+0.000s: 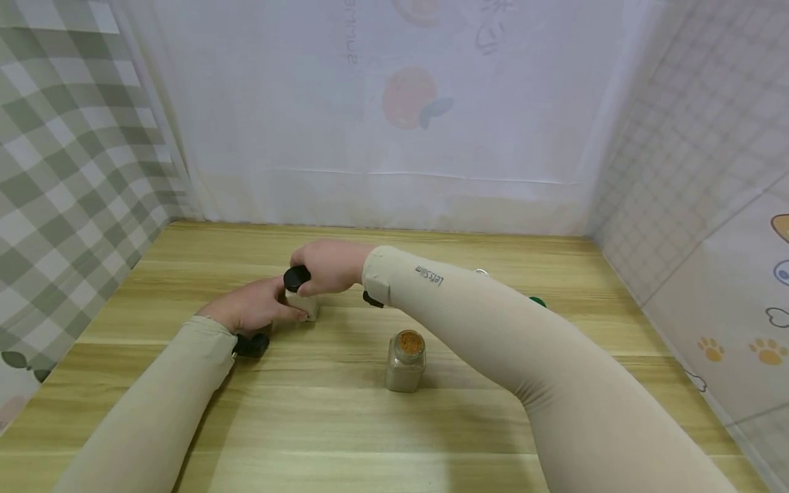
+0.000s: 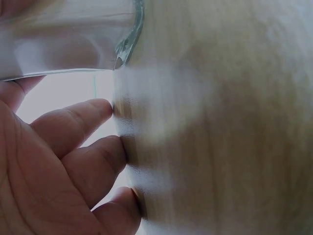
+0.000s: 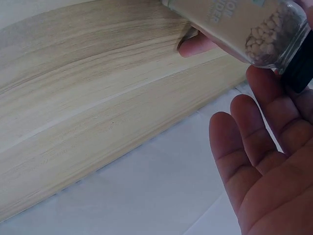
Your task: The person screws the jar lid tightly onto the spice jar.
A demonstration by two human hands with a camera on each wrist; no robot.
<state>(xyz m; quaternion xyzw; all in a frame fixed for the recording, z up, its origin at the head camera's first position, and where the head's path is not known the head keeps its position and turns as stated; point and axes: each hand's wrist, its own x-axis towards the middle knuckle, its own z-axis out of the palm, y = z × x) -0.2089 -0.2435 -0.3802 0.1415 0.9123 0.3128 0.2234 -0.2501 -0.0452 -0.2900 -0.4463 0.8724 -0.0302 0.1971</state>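
Clamping the square, pale-labelled glass jar (image 1: 302, 302) by its body with the left hand (image 1: 255, 306), lower fingers apart; pinching its round black cap (image 1: 296, 278) just above with the right hand (image 1: 333, 266), lower fingers spread free. Best to brace low and twist level, without tipping, well apart from the open glass jar of orange powder (image 1: 405, 370) right of the fingers.

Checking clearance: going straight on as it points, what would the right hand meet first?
First, the round black cap of a clear glass jar, which the right hand grips; beyond, possibly the left hand, though depth is unclear.
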